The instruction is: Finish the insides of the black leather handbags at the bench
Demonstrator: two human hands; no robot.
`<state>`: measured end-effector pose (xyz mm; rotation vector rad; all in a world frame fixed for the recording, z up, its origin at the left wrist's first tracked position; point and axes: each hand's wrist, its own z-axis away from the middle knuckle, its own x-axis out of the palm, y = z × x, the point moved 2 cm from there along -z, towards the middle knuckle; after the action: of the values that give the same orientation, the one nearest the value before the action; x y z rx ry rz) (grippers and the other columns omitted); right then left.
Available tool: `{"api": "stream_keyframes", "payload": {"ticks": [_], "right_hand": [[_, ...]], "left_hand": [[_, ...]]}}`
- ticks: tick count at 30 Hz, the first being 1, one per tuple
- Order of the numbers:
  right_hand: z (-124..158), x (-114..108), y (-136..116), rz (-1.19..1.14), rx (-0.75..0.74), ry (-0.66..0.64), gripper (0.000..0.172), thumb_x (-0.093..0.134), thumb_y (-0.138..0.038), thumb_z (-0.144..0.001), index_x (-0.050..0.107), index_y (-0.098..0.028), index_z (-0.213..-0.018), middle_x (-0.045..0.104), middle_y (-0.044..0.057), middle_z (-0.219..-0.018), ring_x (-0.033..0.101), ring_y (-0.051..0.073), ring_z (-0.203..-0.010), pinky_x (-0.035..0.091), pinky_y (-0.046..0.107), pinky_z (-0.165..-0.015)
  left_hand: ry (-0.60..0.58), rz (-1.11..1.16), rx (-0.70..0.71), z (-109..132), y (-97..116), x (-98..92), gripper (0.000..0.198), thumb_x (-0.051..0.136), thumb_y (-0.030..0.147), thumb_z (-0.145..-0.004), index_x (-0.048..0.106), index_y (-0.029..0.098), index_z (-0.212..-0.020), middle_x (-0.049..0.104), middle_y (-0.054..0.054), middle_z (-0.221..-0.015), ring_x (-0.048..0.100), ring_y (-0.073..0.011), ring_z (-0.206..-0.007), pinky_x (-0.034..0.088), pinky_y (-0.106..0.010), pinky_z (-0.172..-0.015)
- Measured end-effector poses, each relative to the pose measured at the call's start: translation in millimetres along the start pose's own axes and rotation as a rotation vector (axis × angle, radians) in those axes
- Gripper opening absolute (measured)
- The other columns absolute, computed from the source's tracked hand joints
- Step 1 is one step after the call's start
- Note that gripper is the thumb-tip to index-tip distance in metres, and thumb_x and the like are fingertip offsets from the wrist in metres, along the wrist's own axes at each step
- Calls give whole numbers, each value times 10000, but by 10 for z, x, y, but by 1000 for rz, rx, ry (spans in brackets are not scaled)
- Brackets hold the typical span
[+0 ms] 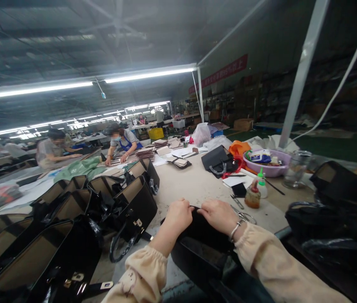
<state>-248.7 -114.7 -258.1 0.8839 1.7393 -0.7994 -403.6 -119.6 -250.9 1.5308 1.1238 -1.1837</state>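
Note:
A black bag (197, 256) lies at the near edge of the worktable, its opening facing up. My left hand (178, 216) grips its far rim, fingers curled over the edge. Close beside it on the right, my right hand (218, 214), with a bracelet at the wrist, pinches the same rim. Both hands are closed on the black material, a small gap between them. Scissors (246, 216) lie just beyond my right wrist, near a brown glue bottle (252, 195). The fingertips inside the bag are hidden.
Several open black bags (137, 206) with tan linings crowd the left. A purple basket (268, 168), a glass jar (296, 170) and a closed black bag (218, 159) stand farther back. More black bags (339, 219) sit at right. Two people work at the left rear.

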Motion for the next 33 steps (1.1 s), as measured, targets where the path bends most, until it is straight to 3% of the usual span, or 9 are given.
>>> {"api": "stream_keyframes", "payload": {"ticks": [5, 10, 14, 22, 26, 29, 33], "right_hand": [[191, -15, 231, -71, -44, 57, 308, 451, -390, -883, 608, -217, -682, 611, 9, -708, 537, 157, -764, 365, 261, -659], [410, -34, 440, -163, -30, 176, 292, 467, -368, -874, 607, -203, -678, 566, 32, -819, 517, 143, -770, 387, 261, -693], [486, -17, 415, -141, -2, 144, 301, 414, -327, -898, 571, -194, -679, 530, 17, -776, 501, 112, -668, 367, 246, -624], [514, -10, 409, -73, 10, 163, 337, 390, -375, -909, 573, -186, -698, 540, 35, -777, 511, 125, -683, 368, 253, -617], [391, -162, 249, -87, -2, 139, 302, 457, -457, -865, 631, -211, -854, 585, 54, -847, 543, 171, -819, 402, 273, -700], [178, -173, 16, -118, -16, 107, 280, 503, -411, -849, 588, -240, -1054, 610, 46, -945, 552, 178, -902, 413, 267, -735], [-87, -3, -159, -92, 25, 8, 228, 433, -327, -893, 629, -213, -870, 635, 36, -860, 587, 157, -818, 407, 251, -674]], "left_hand": [[-7, -2, -16, 18, 9, -54, 297, 407, 335, -859, 640, 162, -795, 639, -70, -862, 607, -167, -788, 430, -269, -708], [-41, -7, -26, 2, 26, -65, 304, 407, 334, -862, 645, 153, -810, 643, -88, -876, 611, -179, -809, 435, -282, -730], [-30, -7, -19, -8, 42, -60, 299, 409, 327, -861, 645, 150, -813, 641, -91, -882, 609, -177, -804, 435, -282, -735], [-13, 2, -16, 3, 37, -53, 305, 402, 321, -860, 646, 146, -804, 635, -90, -874, 603, -178, -793, 433, -285, -721], [7, 0, -14, -12, 26, -32, 288, 410, 306, -856, 642, 149, -789, 637, -81, -852, 606, -168, -777, 432, -268, -710], [14, 2, -30, -29, 14, -15, 275, 413, 301, -856, 636, 152, -795, 637, -76, -851, 608, -168, -777, 430, -268, -699], [18, -5, -36, -25, -34, -16, 273, 418, 299, -857, 635, 151, -783, 635, -73, -847, 606, -166, -774, 428, -266, -690]]}}
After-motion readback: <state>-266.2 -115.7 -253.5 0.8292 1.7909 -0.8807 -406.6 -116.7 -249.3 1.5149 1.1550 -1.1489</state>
